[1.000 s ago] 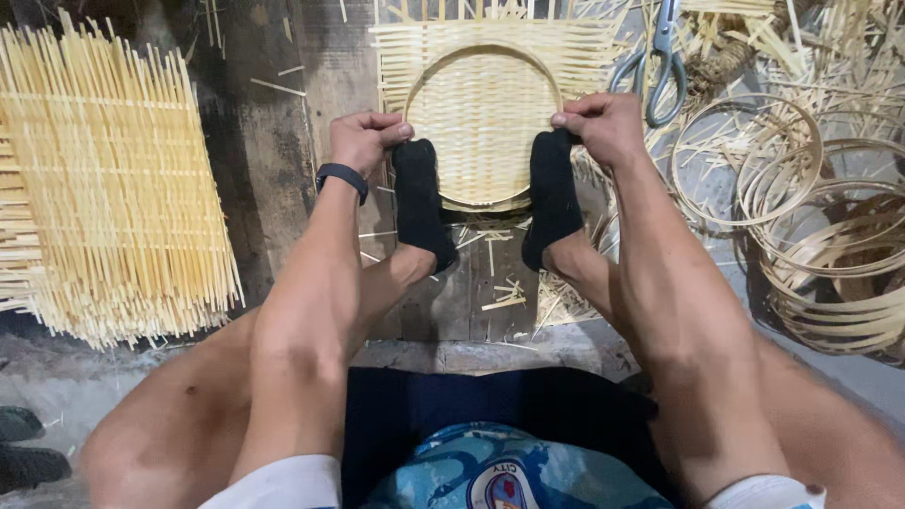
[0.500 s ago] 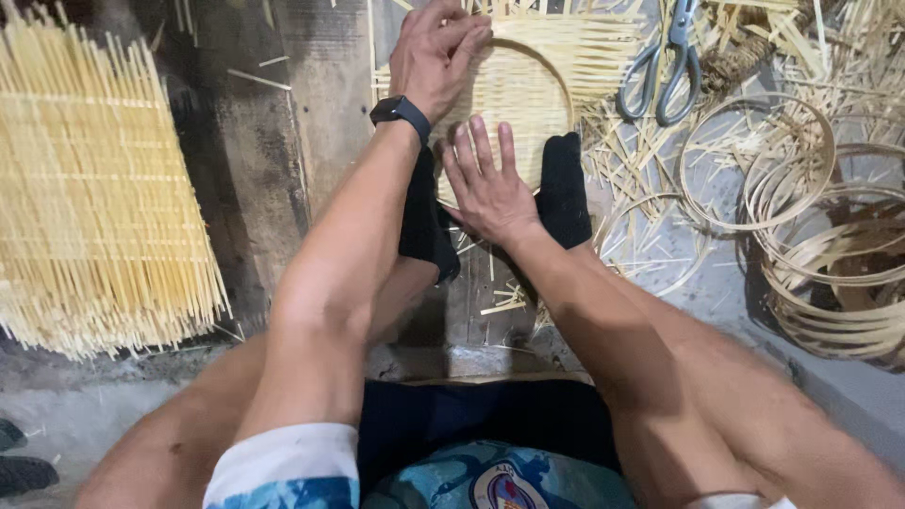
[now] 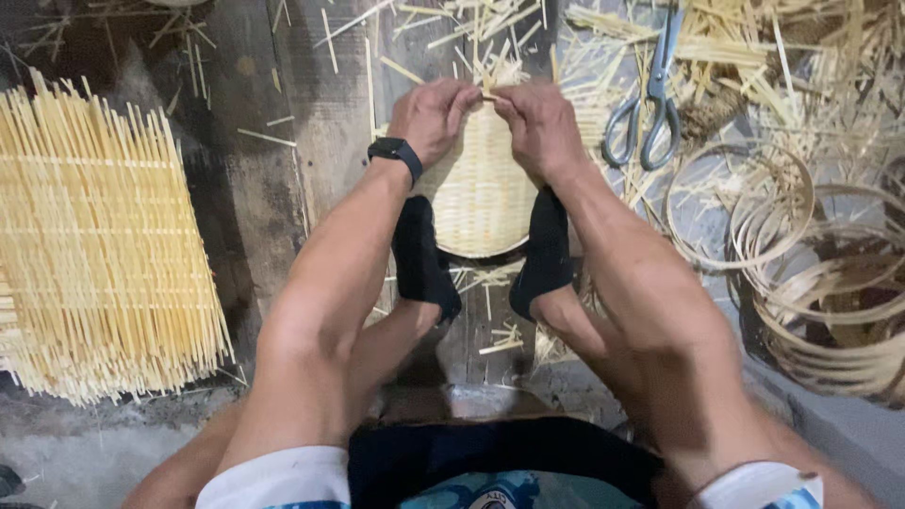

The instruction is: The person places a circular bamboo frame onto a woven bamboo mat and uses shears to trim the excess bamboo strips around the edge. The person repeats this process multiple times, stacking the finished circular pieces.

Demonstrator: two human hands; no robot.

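Note:
A round woven bamboo basket (image 3: pixel 479 193) lies on the floor between my two black-socked feet (image 3: pixel 422 264), which press on its near rim. At its far edge my left hand (image 3: pixel 432 115), with a black band on the wrist, and my right hand (image 3: pixel 535 123) meet. Both pinch the ends of thin bamboo strips (image 3: pixel 486 92) sticking out of the weave there. The far rim itself is hidden behind my fingers.
A flat woven bamboo mat (image 3: pixel 94 254) with loose strip ends lies at the left. Grey-handled scissors (image 3: pixel 649 106) rest at the upper right among bamboo scraps. Several coiled bamboo hoops (image 3: pixel 811 273) are stacked at the right. Dark wooden planks (image 3: pixel 273 170) run under everything.
Both hands moved from the basket's near sides to its far edge and closed on the strips. The view has shifted forward over the basket.

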